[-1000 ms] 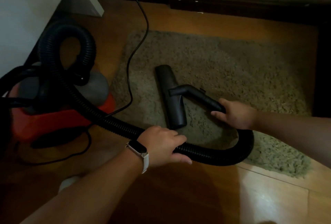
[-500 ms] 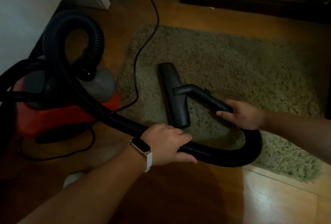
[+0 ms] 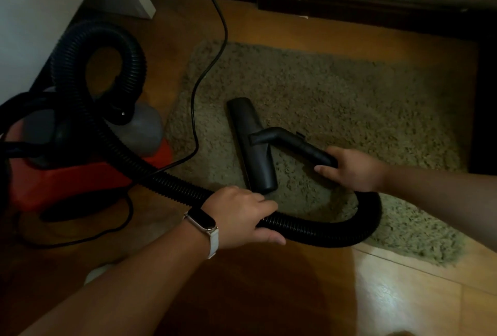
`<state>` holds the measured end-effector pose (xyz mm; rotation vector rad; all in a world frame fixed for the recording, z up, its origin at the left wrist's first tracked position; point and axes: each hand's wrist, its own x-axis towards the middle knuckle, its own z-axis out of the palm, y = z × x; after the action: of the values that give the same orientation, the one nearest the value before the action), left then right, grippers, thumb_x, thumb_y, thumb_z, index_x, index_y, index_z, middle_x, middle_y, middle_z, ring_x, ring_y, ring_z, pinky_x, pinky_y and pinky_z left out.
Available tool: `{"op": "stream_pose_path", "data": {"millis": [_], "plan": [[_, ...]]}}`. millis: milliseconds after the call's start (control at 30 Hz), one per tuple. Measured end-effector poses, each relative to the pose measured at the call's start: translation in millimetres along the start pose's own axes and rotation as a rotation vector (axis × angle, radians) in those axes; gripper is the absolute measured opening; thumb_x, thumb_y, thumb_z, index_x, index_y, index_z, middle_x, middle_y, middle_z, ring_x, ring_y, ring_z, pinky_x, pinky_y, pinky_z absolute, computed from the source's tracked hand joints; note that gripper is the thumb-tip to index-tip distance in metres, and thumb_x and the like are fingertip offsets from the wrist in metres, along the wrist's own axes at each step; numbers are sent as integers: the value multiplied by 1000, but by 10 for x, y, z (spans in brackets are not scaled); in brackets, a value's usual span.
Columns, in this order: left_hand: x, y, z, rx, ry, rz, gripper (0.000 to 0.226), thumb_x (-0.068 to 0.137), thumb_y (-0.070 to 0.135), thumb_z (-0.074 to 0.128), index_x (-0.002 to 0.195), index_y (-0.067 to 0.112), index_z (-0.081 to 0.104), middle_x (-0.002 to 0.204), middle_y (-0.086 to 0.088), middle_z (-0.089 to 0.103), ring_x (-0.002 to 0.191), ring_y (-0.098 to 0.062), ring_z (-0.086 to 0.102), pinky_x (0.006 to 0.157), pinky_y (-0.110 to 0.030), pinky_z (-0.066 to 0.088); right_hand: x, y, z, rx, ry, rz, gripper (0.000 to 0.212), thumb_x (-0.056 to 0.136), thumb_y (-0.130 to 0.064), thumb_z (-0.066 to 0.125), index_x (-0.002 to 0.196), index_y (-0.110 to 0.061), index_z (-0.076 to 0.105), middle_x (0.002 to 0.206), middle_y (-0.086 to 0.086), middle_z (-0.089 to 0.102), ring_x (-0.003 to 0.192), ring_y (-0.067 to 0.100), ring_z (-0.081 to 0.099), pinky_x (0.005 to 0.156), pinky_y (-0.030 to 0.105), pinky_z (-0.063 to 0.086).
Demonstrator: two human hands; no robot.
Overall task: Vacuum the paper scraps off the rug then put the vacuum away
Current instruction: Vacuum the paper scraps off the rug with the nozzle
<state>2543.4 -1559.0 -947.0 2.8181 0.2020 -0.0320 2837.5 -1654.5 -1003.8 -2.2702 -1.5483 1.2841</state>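
We see both hands clamped on the black hose [image 3: 336, 233] at the near edge of the rug [image 3: 349, 99].
The left hand [image 3: 239, 214], a watch [image 3: 201, 224] on its wrist, grips the ribbed hose just off the rug's near-left corner. The right hand [image 3: 355, 169], apart from it, curls round the hose's rigid end over the rug. The floor nozzle [image 3: 254, 147] lies flat on the rug, left of its middle. The red vacuum body [image 3: 80, 174] stands just beside the rug's left edge, and its power cord [image 3: 215, 39] crosses that edge.
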Motion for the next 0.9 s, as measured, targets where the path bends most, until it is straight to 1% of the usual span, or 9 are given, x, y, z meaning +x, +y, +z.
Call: {"op": "stream_pose_path", "data": {"millis": [133, 233, 333, 400, 467, 567, 700, 800, 900], "plan": [[-12, -6, 33, 5, 16, 6, 63, 87, 78, 39, 102, 24, 68, 72, 9, 62, 61, -13, 61, 55, -30, 51, -29, -32, -36, -139, 62, 6, 29, 94, -56, 55, 103, -29, 51, 78, -2, 63, 66, 12, 61, 57, 32, 48], [-21, 1, 39, 20, 20, 1, 63, 87, 78, 37, 101, 25, 68, 73, 10, 63, 62, -12, 61, 54, -28, 50, -54, -47, -50, -189, 116, 3, 28, 93, -53, 56, 109, -30, 50, 74, -4, 62, 62, 10, 61, 54, 30, 49], [-16, 9, 39, 33, 39, -4, 63, 87, 77, 36, 98, 25, 68, 74, 11, 64, 62, -11, 61, 54, -28, 50, -70, -22, -80, -143, 139, -9, 27, 92, -47, 60, 113, -33, 51, 74, -7, 62, 60, 6, 61, 50, 25, 46], [13, 14, 34, 15, 39, -11, 64, 88, 78, 35, 100, 24, 68, 75, 10, 64, 64, -12, 62, 56, -30, 52, -75, 6, -104, -91, 136, -36, 28, 91, -43, 64, 114, -32, 53, 74, -7, 63, 59, 4, 60, 50, 22, 43], [54, 18, 26, 13, 48, -9, 65, 87, 78, 35, 99, 23, 69, 74, 9, 65, 64, -13, 62, 57, -30, 51, -75, 24, -128, -53, 112, -72, 30, 89, -41, 66, 115, -31, 56, 76, -7, 64, 61, 3, 61, 54, 22, 46], [82, 9, 30, 19, 47, 1, 64, 87, 77, 36, 99, 24, 69, 74, 9, 65, 64, -13, 63, 56, -30, 51, -55, -3, -137, -55, 42, -98, 31, 89, -44, 66, 116, -37, 54, 78, -7, 65, 63, 1, 61, 56, 20, 47], [16, -10, 72, -11, 4, -16, 67, 88, 78, 36, 102, 21, 69, 76, 7, 65, 65, -15, 63, 57, -34, 53, 43, -102, -115, -127, 14, -113, 27, 89, -48, 63, 111, -36, 54, 77, -7, 64, 66, 6, 62, 62, 33, 53], [-8, -14, 77, -8, 1, -36, 67, 88, 78, 36, 102, 22, 69, 76, 8, 66, 65, -14, 63, 57, -34, 54, 104, -115, -142, -136, 11, -94, 25, 89, -47, 64, 108, -42, 48, 78, -9, 63, 68, 6, 62, 61, 31, 50], [75, -3, 48, -11, -24, -61, 65, 87, 80, 33, 100, 26, 65, 77, 10, 63, 67, -13, 62, 59, -33, 52, 83, 2, -218, -80, 50, -26, 30, 89, -46, 65, 115, -41, 51, 82, -9, 65, 71, 7, 63, 64, 32, 53]]}}
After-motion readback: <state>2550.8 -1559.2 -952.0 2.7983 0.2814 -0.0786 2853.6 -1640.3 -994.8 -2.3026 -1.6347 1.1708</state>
